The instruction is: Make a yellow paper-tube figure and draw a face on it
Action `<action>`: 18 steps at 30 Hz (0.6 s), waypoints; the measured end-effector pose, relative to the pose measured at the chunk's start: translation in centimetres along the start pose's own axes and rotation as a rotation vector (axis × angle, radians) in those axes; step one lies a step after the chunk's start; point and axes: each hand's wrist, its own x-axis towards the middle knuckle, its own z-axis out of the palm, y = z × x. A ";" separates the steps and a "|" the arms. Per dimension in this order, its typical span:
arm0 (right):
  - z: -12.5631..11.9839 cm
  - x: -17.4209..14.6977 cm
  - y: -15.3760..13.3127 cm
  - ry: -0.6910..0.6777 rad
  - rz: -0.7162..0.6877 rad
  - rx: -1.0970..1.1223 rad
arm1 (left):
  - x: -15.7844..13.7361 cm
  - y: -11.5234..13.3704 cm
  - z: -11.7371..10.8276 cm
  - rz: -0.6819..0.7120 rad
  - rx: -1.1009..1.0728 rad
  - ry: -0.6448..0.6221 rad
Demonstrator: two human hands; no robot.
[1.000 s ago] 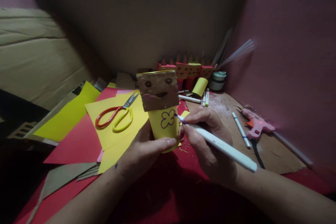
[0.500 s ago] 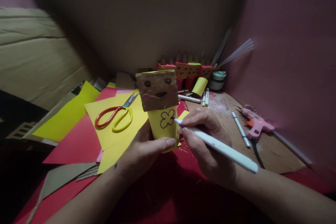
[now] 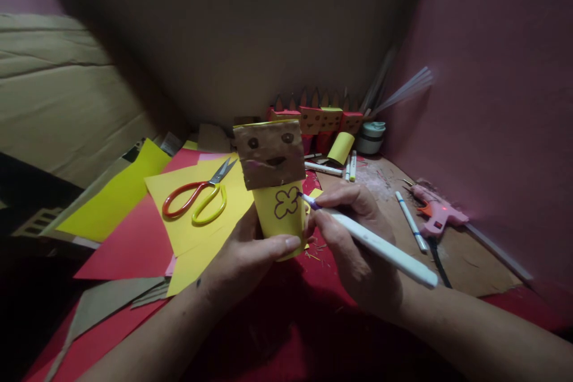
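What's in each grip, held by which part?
Left grip: cardboard-faced paper figure, by its lower yellow body. Right grip: white marker, near its purple tip end.

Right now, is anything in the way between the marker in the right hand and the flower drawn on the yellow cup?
Nothing visible. The white marker in the right hand has its tip at the right edge of the flower; the left hand holds the yellow cup lower down.

We are viewing a yellow cup (image 3: 278,225) with a dark purple flower outline (image 3: 286,203), a brown head (image 3: 270,158), a white marker (image 3: 378,243), red-and-yellow-handled scissors (image 3: 215,182) and a pink glue gun (image 3: 441,212).
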 end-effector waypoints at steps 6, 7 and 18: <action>-0.1 0.0 0.0 0.006 -0.007 -0.025 | 0.0 0.1 0.2 -0.001 0.008 -0.008; -0.1 0.0 0.0 0.005 -0.007 -0.023 | 0.0 0.1 0.1 -0.002 0.007 -0.008; 0.0 -0.1 0.1 -0.004 0.020 0.002 | 0.1 -0.3 -0.1 -0.012 -0.005 -0.003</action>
